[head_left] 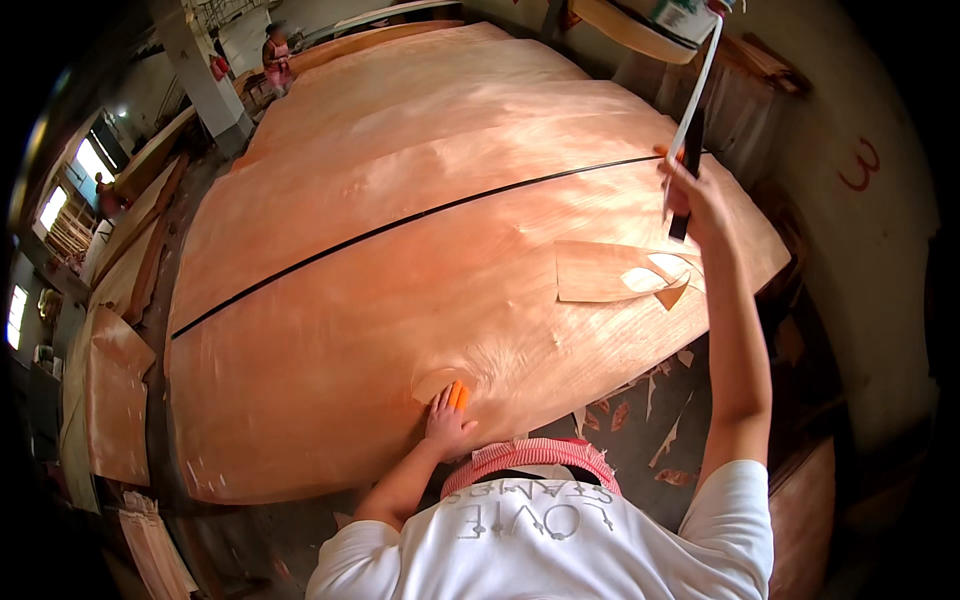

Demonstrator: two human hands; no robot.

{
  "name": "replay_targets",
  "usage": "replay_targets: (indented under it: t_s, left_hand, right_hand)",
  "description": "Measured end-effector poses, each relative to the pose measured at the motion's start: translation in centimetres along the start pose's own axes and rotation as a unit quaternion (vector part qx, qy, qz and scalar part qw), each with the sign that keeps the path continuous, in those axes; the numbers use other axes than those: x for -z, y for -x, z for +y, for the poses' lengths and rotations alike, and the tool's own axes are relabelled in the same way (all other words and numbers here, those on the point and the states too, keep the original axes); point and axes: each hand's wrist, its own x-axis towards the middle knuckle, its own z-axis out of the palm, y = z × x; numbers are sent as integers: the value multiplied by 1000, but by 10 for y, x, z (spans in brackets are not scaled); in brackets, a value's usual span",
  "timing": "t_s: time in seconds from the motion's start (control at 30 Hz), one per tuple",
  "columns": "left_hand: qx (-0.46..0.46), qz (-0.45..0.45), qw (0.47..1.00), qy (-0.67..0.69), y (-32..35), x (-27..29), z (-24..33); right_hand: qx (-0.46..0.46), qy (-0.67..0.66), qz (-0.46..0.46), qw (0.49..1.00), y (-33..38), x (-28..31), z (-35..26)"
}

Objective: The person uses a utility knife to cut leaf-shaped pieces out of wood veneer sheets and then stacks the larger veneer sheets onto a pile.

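A: Left hand [447, 420], lower centre of frame?

B: Flat, palm down, fingers together and extended. It presses on the veneer sheet [400, 290] near its lower edge. Two fingertips [458, 396] carry orange covers and rest on a small oval patch [436, 383], paler than the wood around it.

A: Right hand [700, 195]?

B: Raised, upper right of frame, arm stretched out. Fingers closed around a dark narrow tool [686, 180]; a white tape strip [697, 95] runs from the hand up to a roll [680, 15] at the top edge. Whether the hand also pinches the tape, I cannot tell.

A: The sheet itself?

B: Large, reddish-orange, fills the centre of the frame. A thin dark gap [400, 225] crosses it from middle left to upper right, between two sheets lying edge to edge.

A: Anything loose on it?

B: A veneer offcut [600, 270] at right of centre, below the right hand, with an eye-shaped hole cut in it. Scraps [640, 415] lie on the floor at lower right, apart from the sheet.

A: Others?

B: A person [277, 55] in the upper left, well apart.
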Motion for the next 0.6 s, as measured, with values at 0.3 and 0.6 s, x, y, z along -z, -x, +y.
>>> replay_targets:
  t_s: [0.3, 0.6]
  left_hand:
    - [0, -29, 999, -24, 2, -16, -14]
    - [-11, -18, 1000, -3, 4, -4, -11]
  right_hand:
    - [-227, -150, 11, 962, 27, 20, 106]
    - [107, 48, 218, 969, 4, 46, 24]
